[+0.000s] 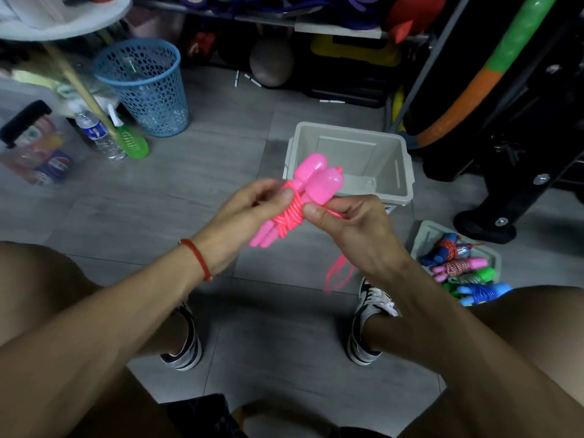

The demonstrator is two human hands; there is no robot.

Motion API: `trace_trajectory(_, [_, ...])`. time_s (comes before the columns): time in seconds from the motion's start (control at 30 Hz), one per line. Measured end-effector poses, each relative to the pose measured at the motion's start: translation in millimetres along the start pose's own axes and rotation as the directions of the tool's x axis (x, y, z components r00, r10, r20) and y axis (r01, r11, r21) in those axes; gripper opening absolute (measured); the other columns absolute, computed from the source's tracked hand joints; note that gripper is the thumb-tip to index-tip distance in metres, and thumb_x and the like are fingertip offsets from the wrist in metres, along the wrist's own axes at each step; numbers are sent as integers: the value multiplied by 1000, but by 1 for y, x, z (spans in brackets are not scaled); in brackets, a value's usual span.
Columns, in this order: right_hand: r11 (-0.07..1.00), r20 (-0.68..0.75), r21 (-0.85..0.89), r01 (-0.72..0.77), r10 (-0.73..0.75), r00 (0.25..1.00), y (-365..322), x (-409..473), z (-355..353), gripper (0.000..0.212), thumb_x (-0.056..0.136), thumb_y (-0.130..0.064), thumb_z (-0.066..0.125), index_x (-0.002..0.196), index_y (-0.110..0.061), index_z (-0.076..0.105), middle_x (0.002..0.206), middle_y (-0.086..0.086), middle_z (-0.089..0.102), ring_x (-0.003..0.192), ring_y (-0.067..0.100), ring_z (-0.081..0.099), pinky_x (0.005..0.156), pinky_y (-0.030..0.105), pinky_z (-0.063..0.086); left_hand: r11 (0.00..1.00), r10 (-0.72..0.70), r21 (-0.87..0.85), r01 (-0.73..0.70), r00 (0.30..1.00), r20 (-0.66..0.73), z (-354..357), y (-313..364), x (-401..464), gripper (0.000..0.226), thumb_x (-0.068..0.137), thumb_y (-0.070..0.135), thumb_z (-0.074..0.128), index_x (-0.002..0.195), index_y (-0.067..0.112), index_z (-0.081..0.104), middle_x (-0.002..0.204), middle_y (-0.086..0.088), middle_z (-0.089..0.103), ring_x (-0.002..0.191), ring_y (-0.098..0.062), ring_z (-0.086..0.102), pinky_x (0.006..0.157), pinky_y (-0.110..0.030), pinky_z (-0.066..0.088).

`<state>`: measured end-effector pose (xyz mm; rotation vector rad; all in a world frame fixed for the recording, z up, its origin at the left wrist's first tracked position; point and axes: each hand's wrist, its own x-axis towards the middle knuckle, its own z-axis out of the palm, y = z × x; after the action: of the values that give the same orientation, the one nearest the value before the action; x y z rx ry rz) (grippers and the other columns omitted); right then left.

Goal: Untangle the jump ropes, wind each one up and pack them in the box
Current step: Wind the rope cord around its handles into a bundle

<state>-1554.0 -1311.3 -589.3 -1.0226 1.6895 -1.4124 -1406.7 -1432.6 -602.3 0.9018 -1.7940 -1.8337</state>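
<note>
Left hand point(249, 205) grips pink jump rope point(297, 197) bundle, thumb pressed on the coils. Right hand point(344, 216) fingers pinch the loose cord end. Held mid-air, just near of grey box point(401, 172). Wound ropes point(464, 267) in lid, right.

I see glossy pink plastic handles point(316, 181), a smooth matt plastic box point(401, 165), and a perforated blue plastic basket point(145, 86).

pink rope's hanging loop point(338, 275) blurred (motion), forearms cut off
</note>
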Motion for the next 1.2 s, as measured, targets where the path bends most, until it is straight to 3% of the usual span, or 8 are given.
trace_trajectory(0.13, [999,53,-1,46,-46,998,2,-1,-1,17,93,-12,68,84,-3,78,63,-6,59,63,4,46,64,16,40,970,-105,-173,172,934,341,-1,-2,-5,43,95,35,50,118,1,62,98,-21,70,85,-35,59,77,-41,45])
trace_trajectory(0.23, [996,-83,-93,10,-18,996,10,3,9,21,91,-23,72,79,-7,78,60,-1,56,62,6,41,60,27,37,999,18,-43,-12,991,131,8,-11,0,33,93,38,54,105,8,61,80,-8,63,65,-21,48,59,-29,39])
trace_trajectory(0.4, [958,-205,-248,-148,97,974,13,11,22,25,92,-37,69,77,-19,78,66,6,69,55,5,49,60,26,42,926,154,363,-104,982,-112,7,-25,8,32,87,60,53,99,31,59,77,6,65,62,-11,55,65,-34,46])
trace_trajectory(0.57, [942,-203,-286,-175,119,972,8,9,27,24,93,-26,63,79,-12,77,45,-7,45,40,7,37,51,25,34,784,319,591,-188,940,-124,10,-22,4,25,97,44,56,113,24,56,74,7,57,67,-14,55,61,-30,37])
trace_trajectory(0.7, [937,-204,-292,-189,132,970,1,6,31,40,92,-28,64,55,-10,58,40,-8,37,39,9,33,49,25,30,707,405,672,-221,905,-128,14,-28,-1,37,96,47,50,124,24,50,96,0,64,85,-29,63,70,-44,52])
trace_trajectory(0.93, [975,-311,-83,-208,173,935,-3,6,37,65,80,-67,69,45,-14,55,42,1,44,44,12,37,48,33,35,377,560,895,-238,828,-15,29,-37,-6,53,93,45,47,136,14,46,96,-11,51,84,-34,55,65,-44,47])
trace_trajectory(1.1, [992,-168,-121,-38,17,986,-4,11,23,58,88,-62,62,83,-6,77,74,23,69,63,13,48,66,43,51,767,372,564,-305,928,-5,16,-26,-2,64,90,57,53,146,27,46,110,0,54,95,-17,60,83,-36,51])
trace_trajectory(1.2, [998,-29,-48,32,-33,999,-10,10,11,47,101,-29,59,55,-21,64,48,-13,47,49,0,35,54,19,33,1000,14,1,-14,1000,16,-2,-8,4,57,83,53,66,127,19,61,107,-13,67,92,-19,64,83,-46,53])
